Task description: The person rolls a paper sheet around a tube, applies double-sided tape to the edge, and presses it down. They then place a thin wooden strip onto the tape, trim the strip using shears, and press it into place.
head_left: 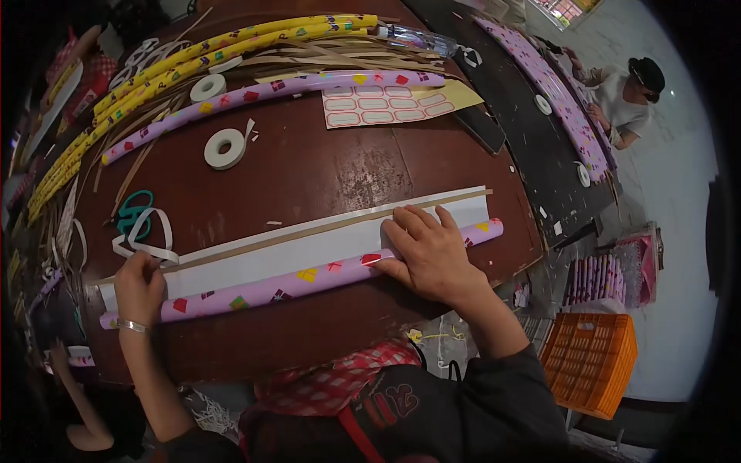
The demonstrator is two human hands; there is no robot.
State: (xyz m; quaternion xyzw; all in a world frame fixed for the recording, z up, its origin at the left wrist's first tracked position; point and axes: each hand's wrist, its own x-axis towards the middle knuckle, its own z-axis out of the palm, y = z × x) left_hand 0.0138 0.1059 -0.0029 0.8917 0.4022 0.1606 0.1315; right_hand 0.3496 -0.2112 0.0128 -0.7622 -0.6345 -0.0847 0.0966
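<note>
A roll of lilac wrapping paper with a gift-box print lies across the table in front of me, its white inner side partly unrolled beyond it. A narrow brown strip runs along the sheet's far edge. My right hand rests over the right part of the roll, fingers spread onto the white side and thumb on the roll. At the left end, my left hand is closed, fingertips down at the sheet. A looped white strip reaches its fingertips; whether they pinch it is hidden.
Teal scissors and a white tape roll lie beyond the sheet. Farther back are another lilac roll, yellow rolls and a label sheet. An orange crate stands right; a co-worker is at another table.
</note>
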